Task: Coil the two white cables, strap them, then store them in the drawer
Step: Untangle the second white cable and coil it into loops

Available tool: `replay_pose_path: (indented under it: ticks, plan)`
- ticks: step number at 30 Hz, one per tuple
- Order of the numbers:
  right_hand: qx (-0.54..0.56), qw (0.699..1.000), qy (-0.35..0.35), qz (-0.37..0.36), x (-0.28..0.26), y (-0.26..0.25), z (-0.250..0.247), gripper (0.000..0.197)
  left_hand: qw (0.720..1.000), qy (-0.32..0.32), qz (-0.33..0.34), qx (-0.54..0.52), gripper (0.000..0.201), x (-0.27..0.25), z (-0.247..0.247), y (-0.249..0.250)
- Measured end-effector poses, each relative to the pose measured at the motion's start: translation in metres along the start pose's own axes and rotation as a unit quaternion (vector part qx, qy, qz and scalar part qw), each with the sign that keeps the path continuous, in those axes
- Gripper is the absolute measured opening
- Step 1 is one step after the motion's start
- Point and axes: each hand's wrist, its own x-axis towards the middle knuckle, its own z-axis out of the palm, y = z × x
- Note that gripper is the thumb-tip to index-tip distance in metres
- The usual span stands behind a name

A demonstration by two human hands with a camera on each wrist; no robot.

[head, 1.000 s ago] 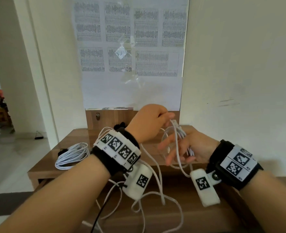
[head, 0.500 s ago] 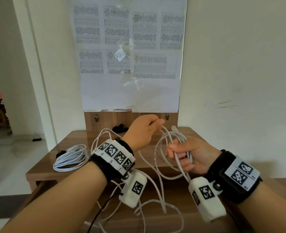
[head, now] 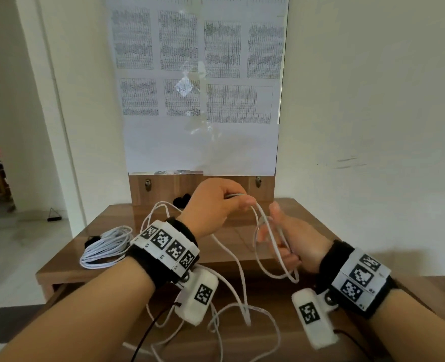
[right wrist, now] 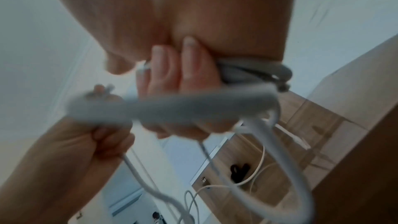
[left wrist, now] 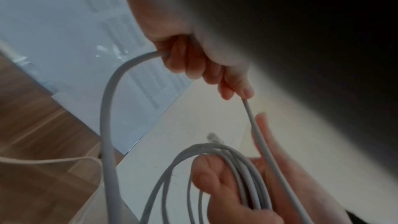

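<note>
White coiled cable (head: pixel 106 246) lies at 9 o'clock on the table (head: pixel 242 241). Left hand (head: pixel 213 205) pinches the second cable (head: pixel 268 246); right hand (head: pixel 292 241) grips its loops. Strapping and storing remain, I judge.

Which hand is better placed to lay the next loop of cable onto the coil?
Left. The left hand pinches the free cable just above the coil, while the right hand is occupied holding that coil.
</note>
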Motion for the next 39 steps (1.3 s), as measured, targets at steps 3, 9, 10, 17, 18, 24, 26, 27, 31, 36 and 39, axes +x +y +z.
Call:
replay_pose_path:
  ticks: [3, 9, 10, 17, 18, 24, 26, 27, 31, 36, 39]
  plan:
    - [-0.015, 0.996, -0.088, 0.005, 0.001, 0.003, 0.01, 0.078, 0.999, -0.023, 0.031, 0.034, 0.025, 0.009, 0.004, 0.015]
    - [0.066, 0.977, -0.184, -0.086, -0.009, -0.015, 0.009, 0.045, 0.998, 0.01, -0.035, -0.043, 0.039, 0.021, -0.002, -0.002]
    - [0.11, 0.966, -0.209, -0.102, -0.009, -0.019, 0.005, 0.04, 0.997, 0.005, -0.048, -0.059, 0.038, 0.016, 0.0, -0.009]
    - [0.421, 0.825, -0.351, -0.139, 0.006, -0.059, -0.004, 0.051, 0.939, -0.132, -0.126, -0.292, 0.026, -0.033, 0.056, -0.028]
    - [0.434, 0.833, -0.317, -0.134, 0.008, -0.066, -0.008, 0.057, 0.922, -0.151, -0.153, -0.323, 0.018, -0.039, 0.059, -0.028]
    - [0.432, 0.843, 0.205, -0.246, 0.026, -0.101, -0.042, 0.057, 0.895, -0.322, -0.213, -0.222, 0.014, -0.066, 0.057, -0.013]
    - [0.343, 0.842, 0.307, -0.281, 0.032, -0.101, -0.045, 0.048, 0.923, -0.343, -0.159, -0.072, 0.017, -0.066, 0.052, 0.002]
    - [0.284, 0.856, 0.331, -0.278, 0.035, -0.097, -0.045, 0.044, 0.932, -0.341, -0.121, -0.02, 0.017, -0.065, 0.048, 0.012]
    - [0.09, 0.935, 0.269, -0.214, 0.036, -0.07, -0.032, 0.041, 0.941, -0.277, 0.009, 0.194, 0.014, -0.044, 0.014, 0.041]
    - [-0.236, 0.945, 0.189, -0.124, 0.026, -0.05, -0.016, 0.057, 0.963, -0.148, 0.088, 0.21, 0.024, -0.006, -0.025, 0.053]
    - [-0.171, 0.981, 0.054, -0.076, 0.026, -0.04, -0.006, 0.055, 0.976, -0.079, 0.09, 0.183, 0.023, 0.013, -0.027, 0.048]
